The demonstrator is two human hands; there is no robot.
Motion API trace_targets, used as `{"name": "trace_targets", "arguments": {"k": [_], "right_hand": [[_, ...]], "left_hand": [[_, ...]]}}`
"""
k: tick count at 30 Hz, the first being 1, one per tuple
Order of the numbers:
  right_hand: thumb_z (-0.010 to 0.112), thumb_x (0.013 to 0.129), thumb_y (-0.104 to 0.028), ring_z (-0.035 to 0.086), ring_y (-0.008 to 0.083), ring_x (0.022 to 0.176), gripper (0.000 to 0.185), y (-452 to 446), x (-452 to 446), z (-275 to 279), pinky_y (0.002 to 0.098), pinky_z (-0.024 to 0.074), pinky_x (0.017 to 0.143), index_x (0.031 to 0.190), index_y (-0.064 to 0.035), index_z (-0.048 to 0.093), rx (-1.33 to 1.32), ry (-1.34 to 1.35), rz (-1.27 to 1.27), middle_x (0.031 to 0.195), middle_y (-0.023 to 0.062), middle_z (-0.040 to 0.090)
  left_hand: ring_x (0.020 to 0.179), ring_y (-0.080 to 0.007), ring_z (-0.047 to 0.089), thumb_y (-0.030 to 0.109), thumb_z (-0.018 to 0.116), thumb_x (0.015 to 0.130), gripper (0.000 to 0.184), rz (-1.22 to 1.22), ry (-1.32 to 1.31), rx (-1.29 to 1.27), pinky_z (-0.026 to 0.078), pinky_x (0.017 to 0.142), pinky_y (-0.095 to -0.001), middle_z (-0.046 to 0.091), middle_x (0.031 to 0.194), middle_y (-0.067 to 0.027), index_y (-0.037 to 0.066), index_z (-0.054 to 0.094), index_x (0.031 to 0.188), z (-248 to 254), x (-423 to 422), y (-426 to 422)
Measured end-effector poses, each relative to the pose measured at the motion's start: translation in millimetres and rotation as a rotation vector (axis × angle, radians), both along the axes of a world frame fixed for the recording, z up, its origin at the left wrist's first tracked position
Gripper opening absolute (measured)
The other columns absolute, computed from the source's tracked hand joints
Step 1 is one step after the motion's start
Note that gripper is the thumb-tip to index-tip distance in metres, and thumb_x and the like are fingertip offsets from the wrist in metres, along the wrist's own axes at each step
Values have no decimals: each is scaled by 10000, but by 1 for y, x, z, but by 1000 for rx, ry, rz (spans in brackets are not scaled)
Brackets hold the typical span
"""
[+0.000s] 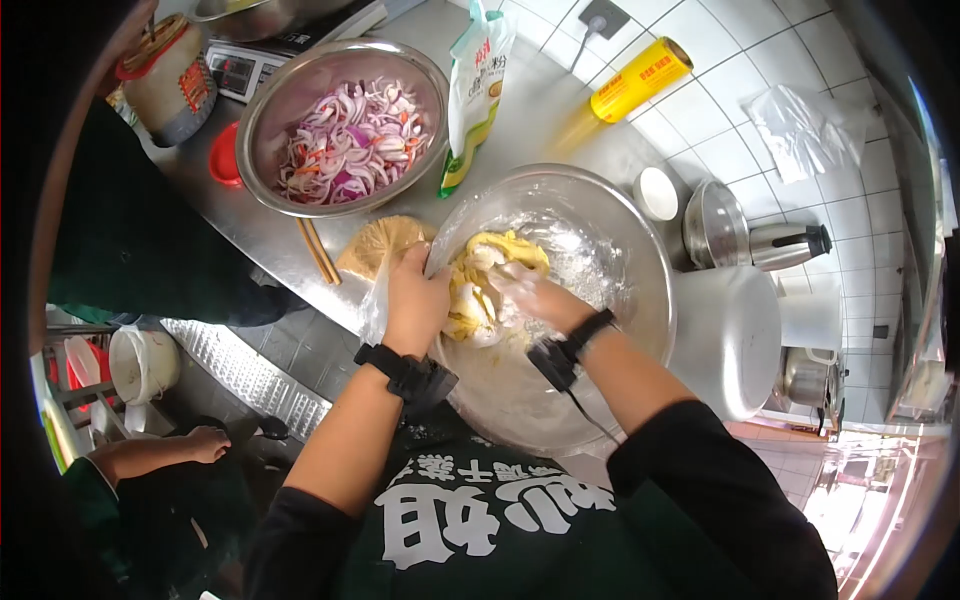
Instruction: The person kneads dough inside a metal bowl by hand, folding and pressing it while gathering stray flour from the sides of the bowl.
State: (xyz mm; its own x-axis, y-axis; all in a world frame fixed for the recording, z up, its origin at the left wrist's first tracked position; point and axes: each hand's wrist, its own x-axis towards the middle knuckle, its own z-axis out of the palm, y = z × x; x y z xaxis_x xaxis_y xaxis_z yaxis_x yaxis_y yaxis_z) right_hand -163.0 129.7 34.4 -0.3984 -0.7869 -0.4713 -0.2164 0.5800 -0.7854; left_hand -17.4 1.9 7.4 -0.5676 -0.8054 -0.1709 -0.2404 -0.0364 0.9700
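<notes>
A large steel bowl (pixel 540 405) holds a yellow food mass (pixel 508 246) dusted with white powder. My right hand (pixel 530 298), whitened with powder and slightly blurred, is in the bowl against the yellow mass; its fingertips are hard to make out. At the bowl's left rim, my left hand (pixel 417 295) has its fingers closed on the edge of a clear plastic bag that hangs beside the bowl. Just left of that hand lies a bag of tan crumbs (pixel 380 243). White powder is also spread over the bowl's inner wall.
A steel bowl of sliced red onion (pixel 262 150), a flour-like packet (pixel 472 110) and chopsticks (pixel 318 250) lie beyond. Yellow film roll (pixel 642 80), small white bowl (pixel 656 193) and large pot (pixel 727 340) stand right. Other people (pixel 140 220) are at left.
</notes>
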Motion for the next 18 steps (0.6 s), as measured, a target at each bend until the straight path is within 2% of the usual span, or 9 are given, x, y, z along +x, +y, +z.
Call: {"name": "trace_targets", "arguments": {"k": [1,3,7,10,11,14,15,16,18], "right_hand": [[524,940,-267,554,155,1007,341,20,-18,-25,320,491,797,1195,-41,504,-20,95,100,1030,114,607],[513,943,-220,578,177,963,294,25,-4,-2,311,492,787,1179,-45,509,23,135,166,1004,113,605],[545,874,-172,598,340,831,201,34,40,-42,398,465,706,995,-12,546,-402,389,277,921,175,609],[548,835,-140,573,371,749,134,8,34,-75,425,454,656,917,-35,558,-202,351,121,838,183,600],[555,799,-135,589,361,729,137,2,26,-80,419,473,658,878,-26,582,-135,537,237,793,197,609],[530,785,-122,606,350,741,148,-18,21,-83,420,482,678,861,-26,613,94,831,201,769,200,624],[510,776,-109,616,335,749,146,-20,16,-79,420,485,672,807,-35,632,91,878,319,758,189,632],[517,773,-120,616,328,721,140,-21,15,-88,428,476,683,755,-48,636,-9,823,178,730,170,633],[523,776,-114,611,329,802,150,-26,-9,-102,446,464,725,804,-36,649,361,833,763,764,156,641]], "left_hand": [[1050,-396,516,27,621,761,367,6,6,-2,425,899,-383,531,1105,-257,-70,549,1108,-3,0,2],[1056,-394,509,26,623,760,372,50,-1,-15,419,910,-381,522,1117,-258,-72,546,1111,-1,-1,6],[1055,-395,507,17,621,761,373,48,-85,-51,411,925,-380,514,1131,-257,-69,543,1115,5,0,8],[1064,-400,502,7,616,761,378,44,-140,-123,408,936,-384,510,1138,-260,-67,537,1123,22,2,11],[1066,-403,501,3,614,760,381,45,-137,-137,408,937,-385,511,1137,-262,-66,535,1126,20,2,13],[1073,-410,495,-4,609,757,388,61,-128,-166,407,941,-388,513,1135,-265,-64,532,1132,11,1,10],[1074,-412,493,-3,608,757,389,54,-132,-154,406,942,-389,514,1134,-265,-63,531,1134,10,1,8],[1076,-414,491,-2,608,757,391,37,-136,-137,405,943,-390,514,1134,-265,-62,530,1136,8,3,12],[1078,-414,489,1,608,758,391,17,-164,-130,404,945,-390,513,1134,-264,-61,532,1136,12,5,13]]}}
